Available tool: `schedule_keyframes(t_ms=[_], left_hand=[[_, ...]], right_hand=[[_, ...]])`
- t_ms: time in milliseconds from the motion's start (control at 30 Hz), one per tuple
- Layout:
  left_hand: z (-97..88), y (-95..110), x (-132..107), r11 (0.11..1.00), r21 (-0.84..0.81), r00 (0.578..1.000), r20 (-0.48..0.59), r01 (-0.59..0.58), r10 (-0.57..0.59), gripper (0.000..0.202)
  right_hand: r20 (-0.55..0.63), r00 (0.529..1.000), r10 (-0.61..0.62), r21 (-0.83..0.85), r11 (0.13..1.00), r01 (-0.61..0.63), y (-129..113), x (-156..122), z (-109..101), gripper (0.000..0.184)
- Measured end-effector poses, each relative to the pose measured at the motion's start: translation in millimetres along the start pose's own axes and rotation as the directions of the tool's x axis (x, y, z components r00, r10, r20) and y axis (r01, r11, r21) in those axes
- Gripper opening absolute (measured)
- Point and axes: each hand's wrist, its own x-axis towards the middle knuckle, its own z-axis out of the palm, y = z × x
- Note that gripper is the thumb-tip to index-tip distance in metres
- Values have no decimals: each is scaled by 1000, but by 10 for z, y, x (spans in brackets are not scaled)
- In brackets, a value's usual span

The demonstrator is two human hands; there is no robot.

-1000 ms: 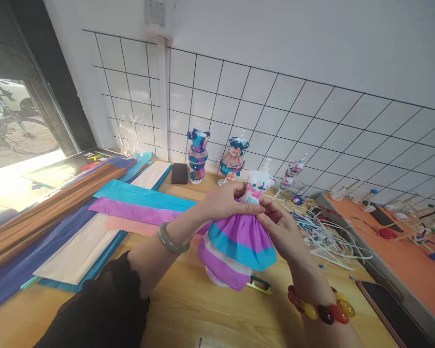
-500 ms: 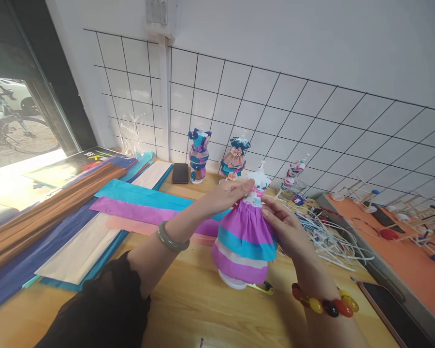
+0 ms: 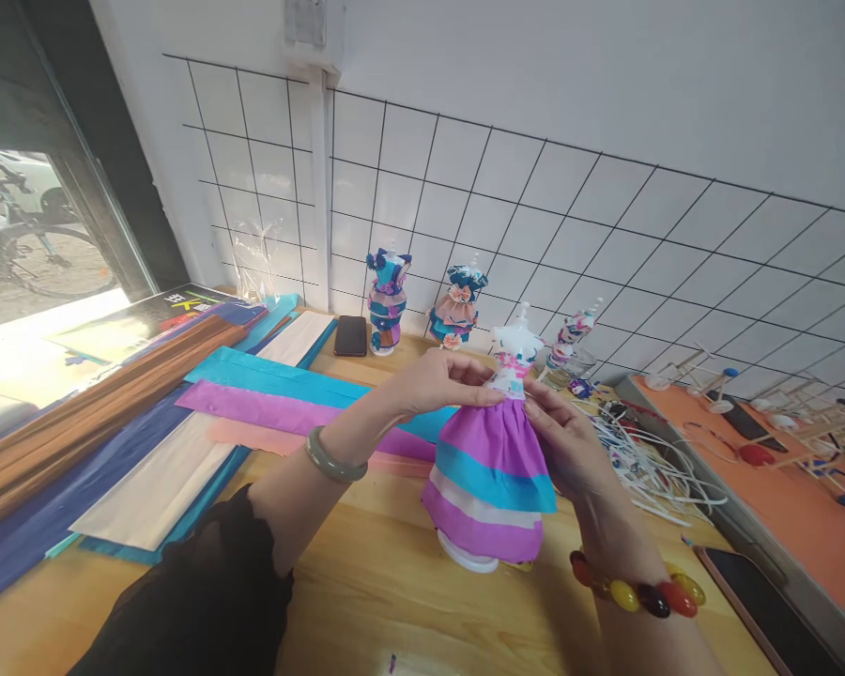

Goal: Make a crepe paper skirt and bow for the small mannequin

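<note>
A small white mannequin (image 3: 517,344) with a pink and blue patterned top stands slightly tilted in front of me. It wears a gathered purple, turquoise and white paper skirt (image 3: 497,474), and the white round base (image 3: 468,554) shows beneath the hem. My left hand (image 3: 454,385) is closed at the left side of the waist, its thumb across the front of the skirt's top edge. On the other side my right hand (image 3: 563,434) pinches the waist gathers, thumb in front. The fingers of both hands are partly hidden behind the mannequin.
Turquoise paper (image 3: 288,380) and purple paper (image 3: 268,404) strips cross the wooden table. Three dressed mannequins, one in blue ruffles (image 3: 387,305), stand by the wall grid. A black phone (image 3: 350,336) lies near them. White cords (image 3: 648,460) and a tablet-like device (image 3: 767,601) are at right.
My left hand has gone from the mannequin's upper body down to the waist. The mannequin has shifted a little to the right, and its skirt now covers most of the yellow tool behind it.
</note>
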Motion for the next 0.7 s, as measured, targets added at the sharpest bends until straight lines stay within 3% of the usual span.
schedule_keyframes(t_ms=[200, 467, 600, 700], left_hand=[[28, 42, -25, 997, 67, 999, -17, 41, -40, 34], [65, -6, -18, 990, 123, 997, -5, 71, -71, 33], [91, -48, 14, 991, 76, 994, -31, 110, -108, 40], [110, -26, 17, 991, 33, 988, -83, 132, -129, 53]], right_hand=[[4, 1000, -1, -114, 993, 2, 48, 7, -21, 36], [136, 988, 78, -132, 989, -60, 6, 7, 12, 31], [91, 988, 123, -91, 989, -114, -56, 1, 42, 25], [-60, 995, 78, -65, 995, -81, -108, -52, 60, 18]])
